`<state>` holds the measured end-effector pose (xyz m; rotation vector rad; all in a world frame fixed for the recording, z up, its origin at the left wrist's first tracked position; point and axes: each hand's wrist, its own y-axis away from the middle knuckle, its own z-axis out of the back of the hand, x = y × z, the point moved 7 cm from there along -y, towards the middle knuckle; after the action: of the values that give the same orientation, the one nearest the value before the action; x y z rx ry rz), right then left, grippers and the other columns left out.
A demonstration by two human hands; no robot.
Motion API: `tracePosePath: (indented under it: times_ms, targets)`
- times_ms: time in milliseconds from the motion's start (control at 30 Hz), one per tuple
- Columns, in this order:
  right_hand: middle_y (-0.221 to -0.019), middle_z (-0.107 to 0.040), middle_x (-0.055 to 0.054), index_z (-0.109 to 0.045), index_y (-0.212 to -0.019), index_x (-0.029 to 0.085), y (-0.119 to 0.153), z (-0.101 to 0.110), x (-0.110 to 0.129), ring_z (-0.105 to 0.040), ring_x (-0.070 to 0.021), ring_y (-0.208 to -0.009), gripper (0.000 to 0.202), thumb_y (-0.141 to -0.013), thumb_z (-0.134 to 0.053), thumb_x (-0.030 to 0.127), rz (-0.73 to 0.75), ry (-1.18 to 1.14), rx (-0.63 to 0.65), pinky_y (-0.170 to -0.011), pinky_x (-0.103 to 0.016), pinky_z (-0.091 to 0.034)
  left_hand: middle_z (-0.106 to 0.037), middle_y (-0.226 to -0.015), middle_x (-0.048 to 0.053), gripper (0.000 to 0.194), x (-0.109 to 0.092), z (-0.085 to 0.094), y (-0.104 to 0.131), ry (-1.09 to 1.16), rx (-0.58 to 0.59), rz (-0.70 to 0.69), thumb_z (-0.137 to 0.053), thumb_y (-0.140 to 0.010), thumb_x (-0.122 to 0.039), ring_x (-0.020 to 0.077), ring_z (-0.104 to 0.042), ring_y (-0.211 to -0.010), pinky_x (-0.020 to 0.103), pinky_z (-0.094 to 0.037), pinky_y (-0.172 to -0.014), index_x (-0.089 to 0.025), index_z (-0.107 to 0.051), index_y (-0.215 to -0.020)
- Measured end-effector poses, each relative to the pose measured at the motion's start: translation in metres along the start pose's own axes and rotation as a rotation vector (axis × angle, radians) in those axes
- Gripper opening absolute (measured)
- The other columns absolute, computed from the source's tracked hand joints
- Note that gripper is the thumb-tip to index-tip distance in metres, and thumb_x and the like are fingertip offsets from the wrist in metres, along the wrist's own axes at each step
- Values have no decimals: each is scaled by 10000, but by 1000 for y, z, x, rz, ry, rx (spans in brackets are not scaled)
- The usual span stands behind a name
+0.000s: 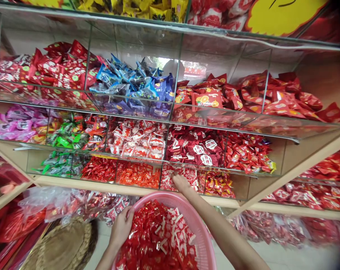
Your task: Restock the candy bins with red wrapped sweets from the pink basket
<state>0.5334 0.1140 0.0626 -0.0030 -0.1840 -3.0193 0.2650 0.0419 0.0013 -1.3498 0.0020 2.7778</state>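
Glass panels (220,118) are dividing a wooden shelf unit (102,186) into tiered bins, each carrying wrapped sweets. Blue packets (130,77) are occupying part of an upper tier, and red packets printed with oranges (208,99) are lying to their right. Clear plastic bags (277,225) of further sweets are lining the space beneath, above a pale floor (289,257). At lower left, a round woven stool (64,242) is standing near the bags.

A pink basket (206,249) is sitting below the lowest tier, containing red-wrapped sweets (147,225) and, toward its right side, red-and-white sweets (184,227). The left hand (122,225) is gripping the basket's left rim, its fingers curling over the edge. The right arm is extending across the basket, and the right hand (181,182) is reaching into a lowest-tier bin of matching red-and-white pieces (191,176). Whether its fingers are pinching any piece cannot be told.
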Motion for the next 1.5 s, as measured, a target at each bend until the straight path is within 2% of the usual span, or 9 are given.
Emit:
tracePosePath:
  times_ms: [167,400,633,833,1000,1133,1267,1400,1500]
  targets:
    - [-965,-611,-140,-568,-988,120,-1,-8,-3,-593,-199,-853,217,-779,-513,126,-35,-60,54,-674,-266,-431,-690,-826,20,349,1,-1,0,-2,11,6,-374,-793,-453,168,-624,-684,251,-456,-643,-218,-590,-935]
    - [-1038,-586,-121,-558,-987,148,-9,-6,-10,-565,-200,-921,285,-716,-616,213,-62,-79,142,-719,-262,-421,-691,-833,22,353,0,0,1,-9,-3,-4,-374,-793,-448,173,-626,-709,257,-458,-656,-216,-600,-931]
    - [-1069,-573,-147,-569,-982,137,-16,-9,-7,-554,-221,-955,287,-704,-615,190,-79,-59,189,-733,-275,-417,-690,-845,24,360,3,-2,0,-11,10,-3,-361,-799,-453,171,-625,-699,250,-459,-642,-211,-587,-943]
    - [-1037,-582,-145,-589,-915,125,-12,-6,-10,-557,-223,-926,241,-710,-596,252,-51,-69,143,-702,-267,-409,-685,-844,28,371,4,-2,0,-10,18,-8,-347,-802,-476,183,-629,-726,269,-459,-673,-213,-574,-929]
    - [-946,-621,-106,-594,-875,149,-7,15,-23,-567,-194,-863,259,-749,-527,365,-34,-130,52,-659,-239,-397,-688,-800,13,353,5,-2,-1,-14,14,-11,-357,-800,-466,171,-628,-691,255,-456,-651,-214,-579,-910]
    - [-947,-630,-128,-596,-924,125,-3,24,-40,-581,-208,-864,334,-727,-537,389,-226,-195,52,-651,-242,-411,-689,-821,17,349,5,-2,-1,-1,12,-19,-373,-794,-457,170,-626,-705,257,-455,-662,-210,-583,-924]
    - [-1026,-598,-188,-597,-976,82,5,12,-42,-572,-249,-933,368,-678,-602,298,-402,-164,105,-677,-271,-442,-688,-848,26,349,5,-2,-1,13,6,-23,-377,-792,-452,177,-627,-746,264,-455,-683,-208,-586,-928]
    - [-955,-630,-147,-620,-946,110,9,-4,-32,-605,-208,-863,262,-691,-575,151,-473,-159,82,-638,-243,-463,-686,-878,26,354,4,-2,-1,17,15,-24,-364,-798,-452,179,-629,-776,269,-454,-705,-214,-582,-944]
    - [-945,-634,-131,-621,-952,127,7,-11,-27,-602,-199,-875,247,-717,-545,119,-478,-148,53,-646,-241,-473,-688,-876,30,363,5,-2,-1,3,21,-19,-358,-799,-458,185,-633,-760,274,-459,-685,-214,-576,-956]
